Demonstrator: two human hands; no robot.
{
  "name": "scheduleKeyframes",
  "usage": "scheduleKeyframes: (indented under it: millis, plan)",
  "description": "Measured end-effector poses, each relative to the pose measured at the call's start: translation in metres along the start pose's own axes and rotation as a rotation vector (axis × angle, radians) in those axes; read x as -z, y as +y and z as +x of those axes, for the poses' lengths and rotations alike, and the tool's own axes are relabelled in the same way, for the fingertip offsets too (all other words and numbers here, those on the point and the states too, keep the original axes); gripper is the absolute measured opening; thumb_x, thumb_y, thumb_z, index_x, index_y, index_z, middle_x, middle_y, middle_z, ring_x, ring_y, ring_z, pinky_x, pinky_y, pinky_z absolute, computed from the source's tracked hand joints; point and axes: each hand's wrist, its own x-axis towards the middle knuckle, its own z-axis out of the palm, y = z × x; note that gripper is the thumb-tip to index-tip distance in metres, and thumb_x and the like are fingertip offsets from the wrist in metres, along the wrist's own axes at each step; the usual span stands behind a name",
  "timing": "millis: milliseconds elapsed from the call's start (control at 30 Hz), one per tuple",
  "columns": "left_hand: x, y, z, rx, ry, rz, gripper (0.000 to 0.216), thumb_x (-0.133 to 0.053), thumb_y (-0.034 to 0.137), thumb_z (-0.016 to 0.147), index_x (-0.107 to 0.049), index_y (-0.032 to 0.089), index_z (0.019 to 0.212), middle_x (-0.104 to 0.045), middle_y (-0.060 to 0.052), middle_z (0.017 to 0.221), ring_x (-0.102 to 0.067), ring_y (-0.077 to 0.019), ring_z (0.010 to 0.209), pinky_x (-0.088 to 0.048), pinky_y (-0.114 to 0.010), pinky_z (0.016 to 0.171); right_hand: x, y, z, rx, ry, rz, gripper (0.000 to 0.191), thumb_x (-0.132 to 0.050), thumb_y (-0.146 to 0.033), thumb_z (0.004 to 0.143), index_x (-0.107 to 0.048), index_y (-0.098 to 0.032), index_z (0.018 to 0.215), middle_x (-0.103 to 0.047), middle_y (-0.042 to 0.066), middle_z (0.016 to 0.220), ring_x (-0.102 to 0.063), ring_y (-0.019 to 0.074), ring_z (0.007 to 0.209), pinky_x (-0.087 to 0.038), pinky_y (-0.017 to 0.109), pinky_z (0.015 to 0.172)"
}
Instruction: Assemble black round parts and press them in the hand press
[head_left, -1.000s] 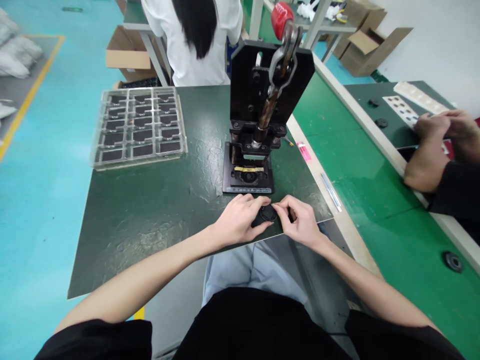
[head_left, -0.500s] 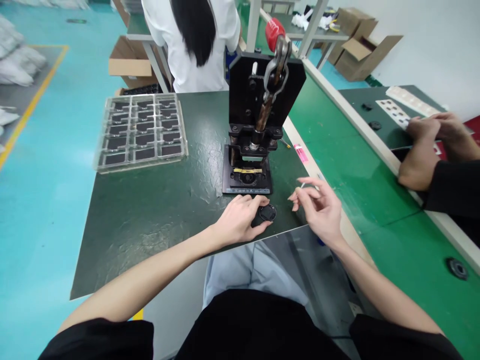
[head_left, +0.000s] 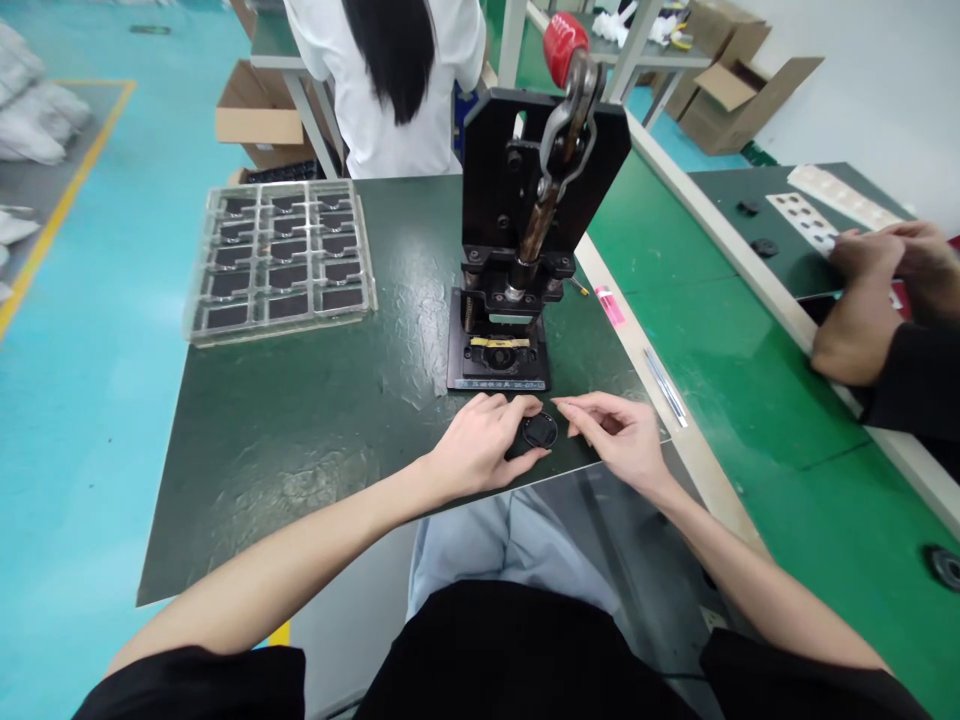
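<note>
My left hand (head_left: 491, 440) rests on the table's near edge, thumb and forefinger curled round a black round part (head_left: 539, 430) with a thin shiny rim. Just right of that part is my right hand (head_left: 611, 430), its thumb and fingertips pinched together; whatever is between them is too small to make out. Behind both hands stands a black hand press (head_left: 499, 365) with a red-knobbed lever (head_left: 566, 50). A yellow strip (head_left: 500, 343) lies across the fixture on its base.
At the left of the dark green table (head_left: 300, 420) sits a clear tray (head_left: 281, 262) of dark pieces. A tweezer-like metal tool (head_left: 666, 387) lies on the ledge at right. Beyond, a co-worker's hands (head_left: 881, 255) handle a white strip. Another person (head_left: 390, 90) sits ahead.
My right hand has moved left and closer to the round part, its fingers now pinched more tightly. The left hand keeps its hold. The view has shifted slightly.
</note>
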Motion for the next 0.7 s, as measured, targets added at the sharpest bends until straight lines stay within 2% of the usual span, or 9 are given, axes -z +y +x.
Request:
scheduleKeyframes:
  millis: [100,200,267,400,467,700]
  plan:
    - [0.0,0.0,0.0,0.009,-0.015,0.003,0.042,-0.067,0.045,0.095,-0.052,0.019,0.124,-0.074,-0.009,0.118,-0.072,-0.0267,0.101,-0.053,-0.04,0.089,-0.005,0.001,0.001,0.012,0.059,0.015,0.027,-0.078,-0.047,0.088,-0.078,-0.02,0.087,-0.073,0.003,0.073,-0.057,0.0104,0.047,-0.05,0.024,0.041]
    - [0.0,0.0,0.0,0.007,-0.011,0.001,0.042,-0.067,0.045,0.095,-0.052,0.019,0.125,-0.074,-0.01,0.119,-0.072,-0.0273,0.104,-0.053,-0.04,0.09,-0.008,0.004,0.001,-0.009,0.032,0.038,0.031,-0.077,-0.05,0.089,-0.073,-0.019,0.084,-0.072,0.003,0.073,-0.054,0.0091,0.045,-0.049,0.022,0.041]
    - [0.0,0.0,0.0,0.002,-0.011,-0.001,0.042,-0.066,0.045,0.096,-0.051,0.019,0.125,-0.074,-0.01,0.12,-0.072,-0.0274,0.104,-0.053,-0.04,0.089,-0.008,0.006,0.0,-0.012,0.001,0.026,0.034,-0.074,-0.052,0.091,-0.071,-0.019,0.084,-0.073,0.004,0.075,-0.057,0.01,0.049,-0.049,0.022,0.043]
    - [0.0,0.0,0.0,0.0,-0.011,0.003,0.041,-0.065,0.045,0.096,-0.051,0.019,0.124,-0.074,-0.009,0.118,-0.072,-0.0269,0.104,-0.053,-0.04,0.089,-0.008,0.01,-0.001,0.016,-0.029,0.004,0.036,-0.072,-0.054,0.093,-0.072,-0.019,0.085,-0.074,0.006,0.079,-0.071,0.0163,0.069,-0.058,0.025,0.06]
    - [-0.001,0.0,0.0,0.001,-0.014,0.011,0.04,-0.066,0.045,0.096,-0.051,0.019,0.123,-0.074,-0.009,0.117,-0.072,-0.0268,0.103,-0.053,-0.04,0.089,-0.008,0.012,-0.002,0.029,-0.034,-0.005,0.034,-0.071,-0.052,0.094,-0.074,-0.019,0.086,-0.075,0.007,0.082,-0.073,0.0178,0.075,-0.058,0.025,0.063]
    - [-0.002,-0.001,-0.001,0.004,-0.013,0.032,0.041,-0.067,0.045,0.095,-0.051,0.02,0.123,-0.074,-0.009,0.119,-0.072,-0.0269,0.104,-0.053,-0.04,0.09,-0.009,0.014,-0.004,0.049,-0.05,-0.104,0.029,-0.067,-0.045,0.097,-0.077,-0.019,0.088,-0.075,0.007,0.081,-0.064,0.0151,0.062,-0.047,0.025,0.052]
